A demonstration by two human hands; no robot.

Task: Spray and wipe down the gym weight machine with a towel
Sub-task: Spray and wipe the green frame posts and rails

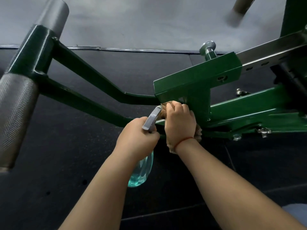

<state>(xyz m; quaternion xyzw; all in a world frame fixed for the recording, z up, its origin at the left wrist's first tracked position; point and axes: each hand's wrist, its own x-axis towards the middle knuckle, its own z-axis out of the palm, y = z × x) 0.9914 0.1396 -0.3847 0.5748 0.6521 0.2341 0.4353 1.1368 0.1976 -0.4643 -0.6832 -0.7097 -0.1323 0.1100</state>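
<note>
The green weight machine frame (197, 80) fills the middle and right of the head view. My right hand (180, 122) grips a brown towel (198, 132) bunched against the frame where the lower bar meets the green post. Most of the towel is hidden under the hand. Just left of it, my left hand (137, 138) grips the neck of a clear bluish spray bottle (142, 171). The bottle's body hangs below the hand, and its grey trigger head (152, 118) points up toward the towel.
Two dark green bars (86, 75) run left to a knurled steel handle (15, 113). A silver adjustment knob (207, 47) sits on top of the frame, with a perforated steel tube (269, 53) to its right. Black rubber flooring (49, 180) lies below, a grey wall behind.
</note>
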